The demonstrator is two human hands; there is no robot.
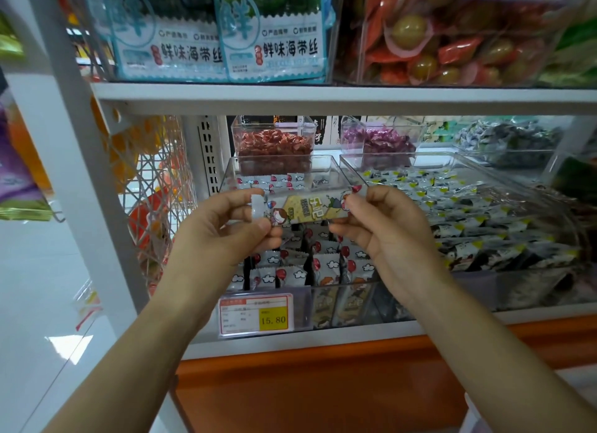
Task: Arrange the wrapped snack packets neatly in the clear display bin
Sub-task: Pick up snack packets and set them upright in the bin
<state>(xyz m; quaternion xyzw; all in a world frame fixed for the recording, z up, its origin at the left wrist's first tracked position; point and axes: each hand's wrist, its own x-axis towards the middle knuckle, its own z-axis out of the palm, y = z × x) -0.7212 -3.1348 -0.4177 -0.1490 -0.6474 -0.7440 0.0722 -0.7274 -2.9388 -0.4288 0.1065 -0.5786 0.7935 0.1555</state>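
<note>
As curled fingers pinch its crimped ends, the left hand (226, 232) and right hand (384, 229) hold one packet (307, 208) level over the bin (342, 284), seemingly to square it with the upright rows (323, 264) below.

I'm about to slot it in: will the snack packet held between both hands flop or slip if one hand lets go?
Probably fairly stiff: the snack packet spans straight between the left hand and right hand without sagging. Likely light, since pinches at its ends carry it. Its glossy surface may slip against the packets standing in the clear bin.
</note>
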